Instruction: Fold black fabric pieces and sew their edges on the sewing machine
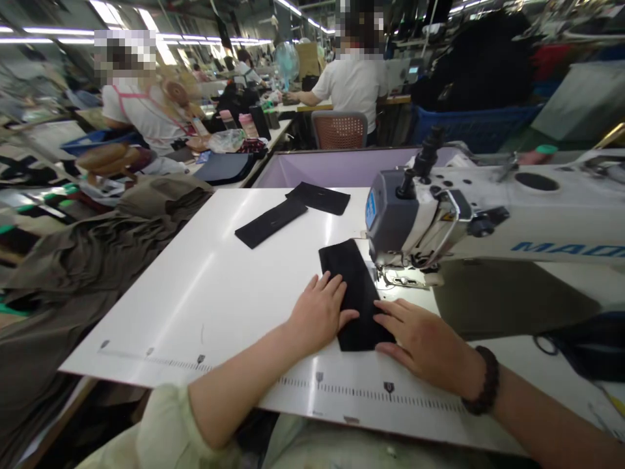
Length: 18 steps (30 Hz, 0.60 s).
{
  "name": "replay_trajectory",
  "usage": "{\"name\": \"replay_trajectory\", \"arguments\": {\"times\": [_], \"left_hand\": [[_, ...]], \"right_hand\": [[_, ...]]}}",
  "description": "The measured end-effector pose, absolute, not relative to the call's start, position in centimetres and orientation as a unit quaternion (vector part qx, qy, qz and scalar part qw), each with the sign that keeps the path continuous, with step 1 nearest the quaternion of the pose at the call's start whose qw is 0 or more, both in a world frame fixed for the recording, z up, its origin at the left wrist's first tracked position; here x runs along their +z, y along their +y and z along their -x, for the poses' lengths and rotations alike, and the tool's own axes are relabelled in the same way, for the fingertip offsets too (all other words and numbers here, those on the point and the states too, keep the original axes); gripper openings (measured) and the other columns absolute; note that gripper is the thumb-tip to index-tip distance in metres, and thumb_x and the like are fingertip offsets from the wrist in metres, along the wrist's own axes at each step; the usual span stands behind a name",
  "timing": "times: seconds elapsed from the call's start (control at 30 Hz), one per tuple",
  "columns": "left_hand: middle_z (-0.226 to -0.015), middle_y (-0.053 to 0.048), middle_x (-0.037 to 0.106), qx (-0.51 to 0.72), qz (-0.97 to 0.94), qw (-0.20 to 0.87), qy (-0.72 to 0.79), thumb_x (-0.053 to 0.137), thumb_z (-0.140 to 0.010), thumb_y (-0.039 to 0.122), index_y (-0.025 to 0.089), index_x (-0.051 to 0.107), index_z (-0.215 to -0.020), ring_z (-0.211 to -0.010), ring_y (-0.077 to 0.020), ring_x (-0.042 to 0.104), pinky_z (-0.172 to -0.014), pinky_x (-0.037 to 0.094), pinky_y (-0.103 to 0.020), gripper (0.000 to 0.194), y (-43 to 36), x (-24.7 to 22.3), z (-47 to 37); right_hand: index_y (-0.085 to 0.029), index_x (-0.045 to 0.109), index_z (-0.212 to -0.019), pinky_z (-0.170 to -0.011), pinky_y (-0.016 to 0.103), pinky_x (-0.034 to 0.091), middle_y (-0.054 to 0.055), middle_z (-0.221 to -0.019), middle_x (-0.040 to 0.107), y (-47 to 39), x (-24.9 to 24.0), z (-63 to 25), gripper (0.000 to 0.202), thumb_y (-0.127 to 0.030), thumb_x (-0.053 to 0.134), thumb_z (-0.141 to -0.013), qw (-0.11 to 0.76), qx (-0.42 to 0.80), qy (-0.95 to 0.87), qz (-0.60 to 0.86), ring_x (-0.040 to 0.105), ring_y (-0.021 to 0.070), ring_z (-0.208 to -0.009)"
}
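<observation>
A long black fabric strip (352, 280) lies on the white sewing table (205, 286), its far end beside the needle area of the sewing machine (439, 221). My left hand (318, 311) lies flat on the strip's left edge, fingers spread. My right hand (420, 339) presses the strip's near right corner, fingers flat; a dark bead bracelet sits on that wrist. Neither hand grips the cloth.
Two more black strips (271, 221) (318, 197) lie farther back on the table. A heap of olive-brown cloth (83, 260) sits at the left edge. Ruler marks (351, 389) run along the near edge. Other people sit at work stations behind.
</observation>
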<state>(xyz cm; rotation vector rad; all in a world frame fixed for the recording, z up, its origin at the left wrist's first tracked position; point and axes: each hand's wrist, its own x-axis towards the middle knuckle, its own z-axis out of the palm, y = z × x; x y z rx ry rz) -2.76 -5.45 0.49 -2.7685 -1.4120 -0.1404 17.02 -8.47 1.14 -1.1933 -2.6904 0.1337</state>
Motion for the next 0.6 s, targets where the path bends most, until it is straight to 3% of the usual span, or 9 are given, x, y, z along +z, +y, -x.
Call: {"name": "replay_trajectory", "arguments": {"times": [0.1,0.23,0.4,0.6], "left_hand": [[-0.12,-0.017,0.047,-0.046,0.904,0.034,-0.424,0.05,-0.082,0.039,0.004,0.05,-0.111,-0.115,-0.0319,0.039,-0.095,0.032,-0.045,0.046,-3.0,0.8,1.1],[-0.109,-0.011,0.055,-0.048,0.957,-0.011,-0.285,0.046,-0.085,0.019,0.01,0.055,-0.1,-0.103,-0.0209,0.051,-0.088,0.041,-0.031,0.02,-2.4,0.6,-0.3],[-0.109,-0.012,0.054,-0.092,0.943,-0.021,-0.318,0.045,-0.086,0.022,0.008,0.052,-0.102,-0.108,-0.022,0.048,-0.093,0.039,-0.035,0.023,-2.1,-0.8,-0.9],[-0.113,-0.013,0.053,-0.127,0.933,-0.043,-0.335,0.042,-0.087,0.023,0.008,0.052,-0.103,-0.108,-0.0223,0.047,-0.096,0.036,-0.037,0.024,-1.0,-1.5,-1.1]], "right_hand": [[-0.015,0.061,-0.094,-0.077,0.036,0.045,0.009,-0.106,0.059,-6.5,1.6,-18.8,0.022,-0.029,0.05,-0.081,0.078,0.08,-0.937,0.332,0.054,0.0205,-0.088],[-0.016,0.06,-0.093,-0.075,0.033,0.044,0.007,-0.099,0.06,-5.2,0.6,-19.8,0.024,-0.03,0.044,-0.085,0.113,0.084,-0.939,0.313,0.055,0.0176,-0.084],[-0.014,0.061,-0.093,-0.065,0.027,0.045,0.009,-0.09,0.059,-5.1,-0.7,-20.1,0.028,-0.03,0.039,-0.087,0.169,0.023,-0.919,0.356,0.056,0.0147,-0.073],[-0.015,0.061,-0.098,-0.056,0.022,0.043,0.007,-0.084,0.059,-4.7,-0.9,-20.2,0.027,-0.03,0.041,-0.086,0.162,-0.005,-0.901,0.401,0.056,0.0129,-0.068]]}}
